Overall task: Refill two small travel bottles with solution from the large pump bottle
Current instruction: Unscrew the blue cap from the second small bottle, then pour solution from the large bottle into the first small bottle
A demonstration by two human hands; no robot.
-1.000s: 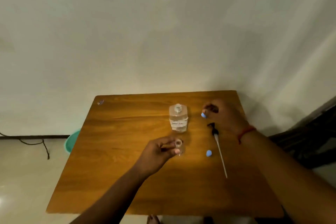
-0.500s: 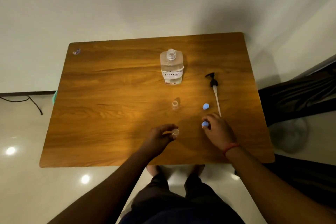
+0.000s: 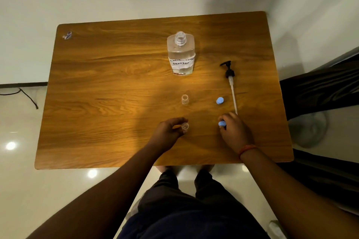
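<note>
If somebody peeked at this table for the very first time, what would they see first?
Probably the big clear bottle standing open at the back of the wooden table, with its black pump lying off to its right. Next, two bright blue caps: one loose cap on the table, the other cap pinched in the right hand. The left hand holds a tiny open bottle near the front.

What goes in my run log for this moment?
left hand: holds small bottle | right hand: pinches blue cap | large bottle: open
</note>
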